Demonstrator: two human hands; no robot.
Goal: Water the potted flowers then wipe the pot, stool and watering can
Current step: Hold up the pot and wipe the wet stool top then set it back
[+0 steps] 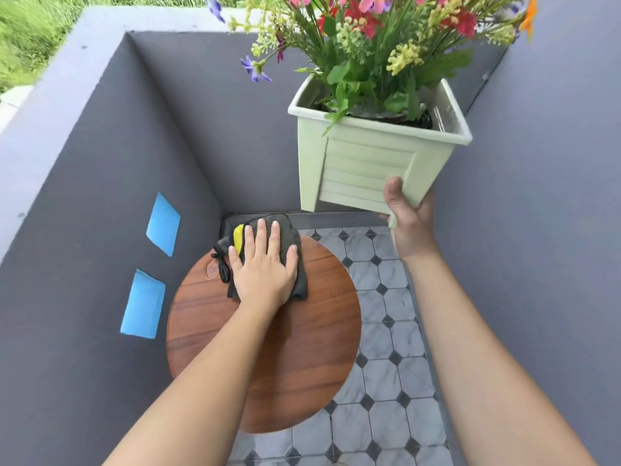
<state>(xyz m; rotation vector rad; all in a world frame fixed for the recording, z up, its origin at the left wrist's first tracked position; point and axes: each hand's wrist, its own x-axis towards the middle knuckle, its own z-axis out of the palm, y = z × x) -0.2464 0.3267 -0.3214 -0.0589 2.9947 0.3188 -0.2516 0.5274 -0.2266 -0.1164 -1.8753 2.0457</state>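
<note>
The left hand (263, 267) lay flat, fingers spread, pressing a dark cloth (285, 240) onto the far edge of the round wooden stool (302, 348) at centre frame. A yellow patch showed on the cloth beside the fingers. The right hand (408, 216) was clamped on the lower corner of the pale green pot (366, 166), holding it tilted in the air at upper right, clear of the stool. Flowers (376, 31) filled the pot. Grey walls (100, 163) and a tiled floor (386, 297) surrounded them.
</note>
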